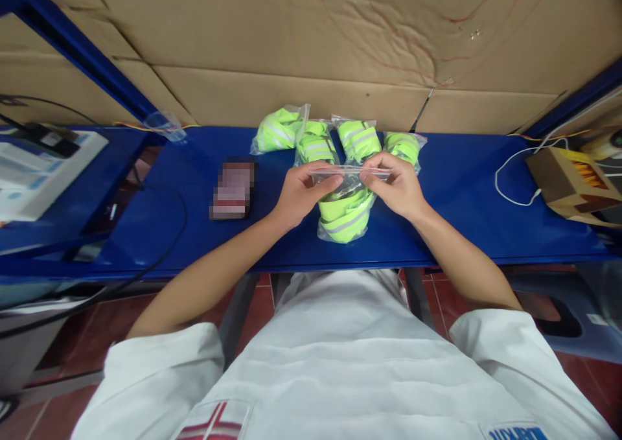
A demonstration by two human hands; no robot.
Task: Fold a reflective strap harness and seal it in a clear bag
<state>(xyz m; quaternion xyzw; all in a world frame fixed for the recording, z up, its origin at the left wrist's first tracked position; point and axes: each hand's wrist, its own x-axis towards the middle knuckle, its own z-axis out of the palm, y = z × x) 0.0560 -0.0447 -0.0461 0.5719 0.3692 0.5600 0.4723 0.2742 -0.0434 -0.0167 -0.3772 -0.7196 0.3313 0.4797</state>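
Both hands pinch the top edge of a clear zip bag (344, 223) that hangs between them over the blue table. Inside the bag is a rolled neon-yellow strap or fabric band with a grey reflective stripe. My left hand (308, 190) grips the seal's left end between thumb and fingers. At the right end of the seal, my right hand (394, 184) holds it the same way. Just behind the hands, several similar bagged yellow bundles (276, 131) lie in a row.
A blurred-out phone-like object (233, 190) lies left on the blue table (466, 200). A clear plastic cup (165, 126) sits at the back left. To the right are a white cable (508, 197) and an open cardboard box (573, 181). Cardboard (291, 45) lines the back.
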